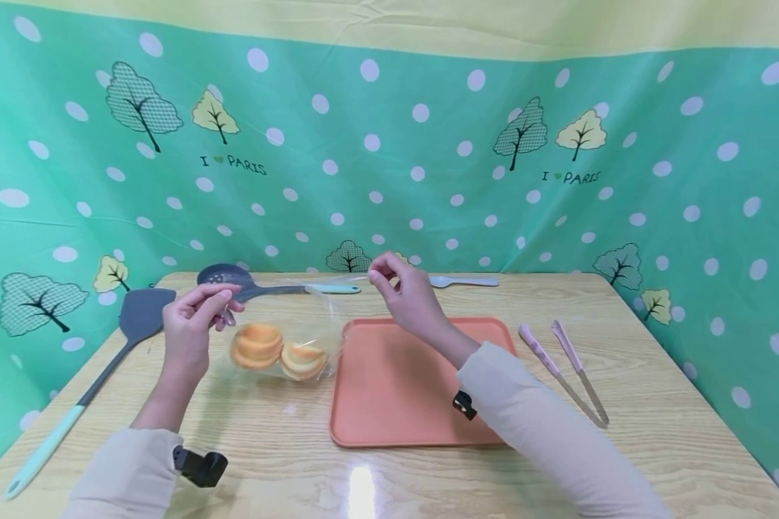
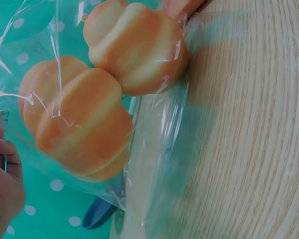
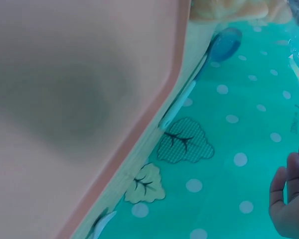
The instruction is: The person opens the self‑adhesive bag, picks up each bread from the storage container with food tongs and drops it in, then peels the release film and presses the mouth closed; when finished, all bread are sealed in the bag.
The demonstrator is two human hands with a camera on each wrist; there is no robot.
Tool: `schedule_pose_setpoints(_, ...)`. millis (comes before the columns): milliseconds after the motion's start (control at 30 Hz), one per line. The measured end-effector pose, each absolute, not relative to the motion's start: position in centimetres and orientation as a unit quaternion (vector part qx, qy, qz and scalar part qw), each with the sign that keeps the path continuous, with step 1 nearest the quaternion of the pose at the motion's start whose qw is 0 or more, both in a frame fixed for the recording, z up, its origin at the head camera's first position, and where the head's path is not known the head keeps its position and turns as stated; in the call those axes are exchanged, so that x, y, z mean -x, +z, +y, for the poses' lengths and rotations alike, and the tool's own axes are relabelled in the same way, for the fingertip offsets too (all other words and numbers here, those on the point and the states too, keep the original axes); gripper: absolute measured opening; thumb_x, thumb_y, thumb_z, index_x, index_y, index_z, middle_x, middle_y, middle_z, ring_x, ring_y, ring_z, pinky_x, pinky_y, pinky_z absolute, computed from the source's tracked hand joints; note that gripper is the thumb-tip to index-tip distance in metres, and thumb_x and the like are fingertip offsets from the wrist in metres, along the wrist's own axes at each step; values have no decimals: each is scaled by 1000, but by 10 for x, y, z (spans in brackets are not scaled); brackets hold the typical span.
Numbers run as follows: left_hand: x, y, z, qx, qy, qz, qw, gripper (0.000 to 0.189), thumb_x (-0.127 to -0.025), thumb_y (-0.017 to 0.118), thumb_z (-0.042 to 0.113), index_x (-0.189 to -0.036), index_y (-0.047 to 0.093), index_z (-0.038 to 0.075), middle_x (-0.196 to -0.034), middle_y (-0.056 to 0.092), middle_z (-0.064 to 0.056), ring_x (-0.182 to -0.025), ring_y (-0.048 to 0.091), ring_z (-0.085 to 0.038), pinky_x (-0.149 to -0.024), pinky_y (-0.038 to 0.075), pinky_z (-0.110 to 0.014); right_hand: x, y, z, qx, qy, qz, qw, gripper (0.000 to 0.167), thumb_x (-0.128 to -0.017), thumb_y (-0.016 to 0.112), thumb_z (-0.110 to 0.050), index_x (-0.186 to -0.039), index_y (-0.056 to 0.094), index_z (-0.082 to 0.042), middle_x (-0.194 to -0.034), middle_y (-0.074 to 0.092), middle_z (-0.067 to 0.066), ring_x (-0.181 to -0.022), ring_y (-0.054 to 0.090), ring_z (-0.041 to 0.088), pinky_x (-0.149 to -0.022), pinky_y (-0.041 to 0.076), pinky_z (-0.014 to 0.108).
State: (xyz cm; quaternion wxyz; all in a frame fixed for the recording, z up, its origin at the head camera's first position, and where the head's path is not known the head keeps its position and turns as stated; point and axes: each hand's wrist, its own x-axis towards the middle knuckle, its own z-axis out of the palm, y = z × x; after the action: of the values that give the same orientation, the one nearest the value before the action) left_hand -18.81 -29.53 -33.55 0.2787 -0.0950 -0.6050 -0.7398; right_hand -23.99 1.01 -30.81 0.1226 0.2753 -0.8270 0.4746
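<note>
A clear plastic bag with two bread rolls inside hangs between both hands, above the wooden table. My left hand pinches its left upper edge between thumb and fingers. The opposite upper corner is pinched by my right hand, over the back of a pink tray. One bread roll lies at the left in the bag, touching the other roll. Through the film, the left wrist view shows the left roll close up. The fingertips' hold is hidden in the right wrist view.
A dark slotted spoon with a mint handle lies along the back edge. At the left is a long spatula. A pale fork lies behind the tray, and tongs at its right. A patterned green curtain surrounds the table.
</note>
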Motion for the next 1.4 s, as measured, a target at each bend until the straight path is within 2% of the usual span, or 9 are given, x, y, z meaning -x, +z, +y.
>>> schedule_pose_setpoints(400, 185, -335, -295, 58, -769, -576, 272, 21, -99, 59, -5, -88, 77, -2, -64, 68, -6, -48, 54, -12, -43, 39, -17, 242, -315, 39, -250, 480, -832, 123, 14, -107, 54, -18, -110, 62, -6, -99, 66, 7, -93, 60, 20, -73, 52, 34)
schedule_pose_setpoints(600, 184, -336, -295, 42, -785, -555, 274, 24, -99, 58, -6, -85, 77, 0, -63, 68, -6, -47, 55, -11, -42, 38, -16, 242, -313, 53, -243, 495, -824, 128, 16, -107, 54, -16, -112, 62, -4, -97, 65, 9, -88, 61, 22, -73, 53, 34)
schedule_pose_setpoints(867, 184, -338, -296, 36, -802, -529, 274, 22, -99, 59, -6, -85, 76, -2, -63, 68, -7, -46, 56, -11, -40, 38, -16, 240, -309, 73, -220, 513, -817, 146, 14, -107, 54, -13, -111, 60, -1, -98, 66, 15, -93, 64, 32, -76, 55, 39)
schedule_pose_setpoints(1067, 184, -340, -296, 30, -809, -511, 288, 23, -98, 58, -8, -84, 76, -4, -61, 67, -9, -45, 56, -12, -38, 37, -16, 239, -307, 87, -209, 520, -813, 157, 13, -108, 52, -13, -109, 57, -1, -96, 66, 13, -90, 66, 27, -73, 54, 29)
schedule_pose_setpoints(1167, 184, -340, -295, 29, -809, -509, 292, 23, -98, 58, -8, -84, 75, -4, -61, 67, -9, -44, 55, -12, -38, 37, -16, 237, -306, 95, -205, 524, -810, 165, 14, -108, 51, -12, -109, 55, 1, -95, 65, 14, -89, 66, 32, -70, 51, 24)
schedule_pose_setpoints(1400, 185, -339, -294, 24, -818, -492, 298, 24, -98, 56, -11, -83, 75, -6, -61, 67, -10, -43, 54, -13, -37, 35, -15, 237, -310, 113, -181, 529, -809, 180, 15, -109, 49, -13, -109, 53, 1, -93, 66, 14, -85, 63, 30, -65, 50, 23)
